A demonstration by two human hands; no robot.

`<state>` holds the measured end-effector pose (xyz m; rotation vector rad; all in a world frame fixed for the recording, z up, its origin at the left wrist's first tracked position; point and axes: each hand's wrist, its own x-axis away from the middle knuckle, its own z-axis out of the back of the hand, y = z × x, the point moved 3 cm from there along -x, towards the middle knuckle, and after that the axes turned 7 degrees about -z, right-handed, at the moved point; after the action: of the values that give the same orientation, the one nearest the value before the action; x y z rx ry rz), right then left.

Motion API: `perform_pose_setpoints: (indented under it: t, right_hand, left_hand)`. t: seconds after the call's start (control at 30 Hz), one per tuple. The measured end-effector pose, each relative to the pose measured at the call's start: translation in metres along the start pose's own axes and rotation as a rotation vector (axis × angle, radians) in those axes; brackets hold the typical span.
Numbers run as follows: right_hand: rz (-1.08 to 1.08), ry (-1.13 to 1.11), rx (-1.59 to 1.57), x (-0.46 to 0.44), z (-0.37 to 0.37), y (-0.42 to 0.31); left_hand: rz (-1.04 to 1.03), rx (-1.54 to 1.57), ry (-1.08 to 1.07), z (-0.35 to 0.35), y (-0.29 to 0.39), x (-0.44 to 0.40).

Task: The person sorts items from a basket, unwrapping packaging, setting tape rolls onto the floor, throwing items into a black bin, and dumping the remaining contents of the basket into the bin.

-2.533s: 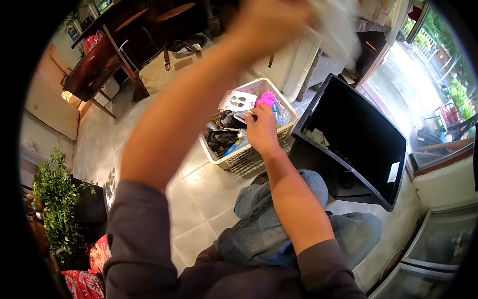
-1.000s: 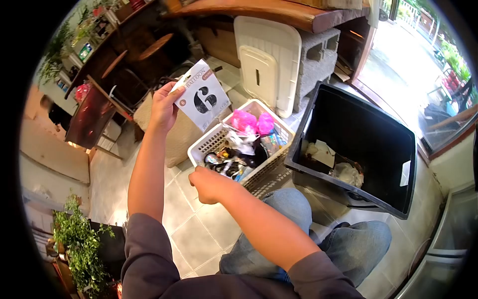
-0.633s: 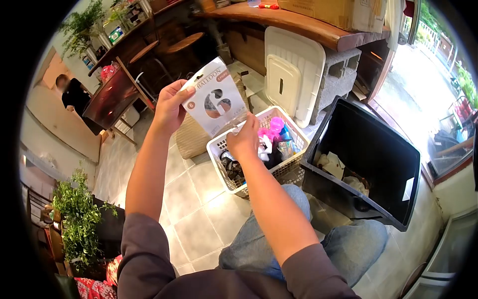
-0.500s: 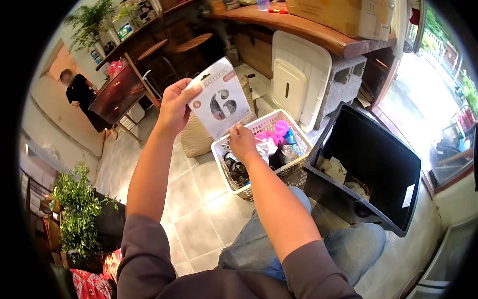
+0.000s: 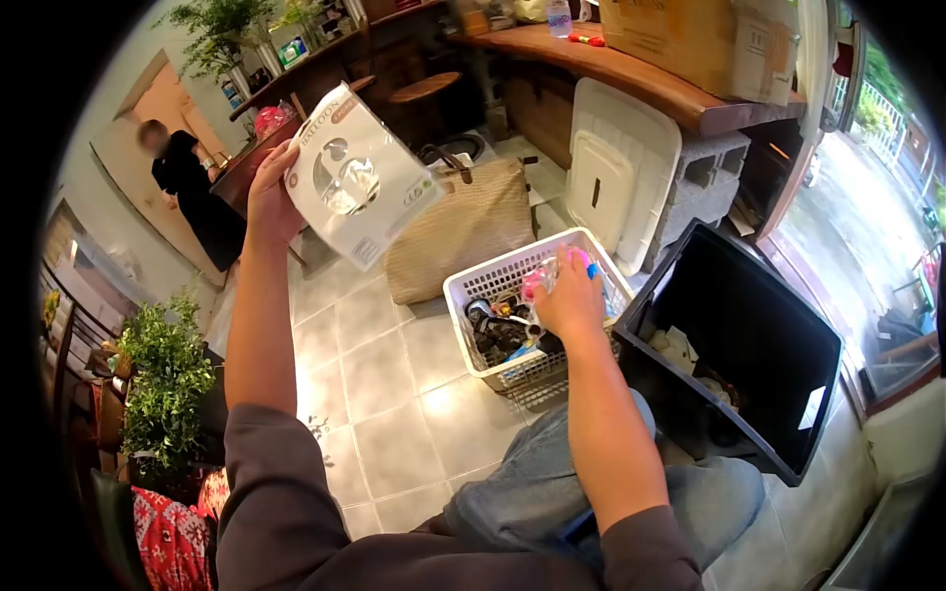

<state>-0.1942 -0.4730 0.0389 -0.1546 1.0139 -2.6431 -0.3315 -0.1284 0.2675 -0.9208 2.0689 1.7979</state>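
My left hand (image 5: 273,192) is closed on the upper left edge of a flat white balloon packet (image 5: 360,177), raised at the left and tilted. "BALLOON" is printed near its top, and a silvery shape shows in the middle. My right hand (image 5: 572,303) reaches over the right half of a white plastic basket (image 5: 463,335), fingers curled among its contents. Pink and clear plastic pieces (image 5: 537,281) lie beside those fingers, but what they grip is partly hidden. Dark, tangled small items (image 5: 503,335) fill the basket's left half.
A black bin (image 5: 759,325) with some pale scraps inside stands right of the basket. Behind are a woven bag (image 5: 463,231), white lids (image 5: 626,163) and concrete blocks (image 5: 705,172). A person (image 5: 197,192) stands at the far left. A leafy plant (image 5: 163,384) is at left.
My left hand has moved left with the packet, turning it. My right hand has left the packet's lower edge and moved right and down into the basket, where the contents are shifted.
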Motion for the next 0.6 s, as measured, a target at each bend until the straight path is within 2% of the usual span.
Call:
perform_pose_setpoints:
  t: [0.03, 0.07, 0.2, 0.3, 0.4, 0.5, 0.6]
  right_hand:
    - [0.026, 0.125, 0.054, 0.003, 0.004, -0.003]
    - [-0.008, 0.149, -0.087, 0.006, 0.007, -0.008]
    - [0.242, 0.286, -0.528, 0.000, 0.003, -0.015]
    - [0.248, -0.542, -1.576, 0.000, -0.010, -0.021]
    - [0.266, -0.615, -1.648, 0.022, -0.004, -0.044]
    - [0.134, -0.350, -1.513, 0.018, -0.008, -0.039]
    - [0.094, -0.174, -1.427, 0.015, -0.004, -0.033]
  left_hand:
    - [0.008, 0.029, -0.076, -0.010, -0.002, 0.001]
    - [-0.012, 0.054, -0.073, -0.020, -0.005, 0.002]
    - [0.022, 0.035, -0.125, -0.043, -0.022, -0.004]
    - [0.107, -0.047, -0.079, -0.062, -0.041, 0.000]
    - [0.153, -0.084, -0.083, -0.076, -0.065, 0.007]
    - [0.192, -0.122, -0.156, -0.085, -0.089, 0.012]
    - [0.214, -0.181, -0.176, -0.088, -0.103, 0.017]
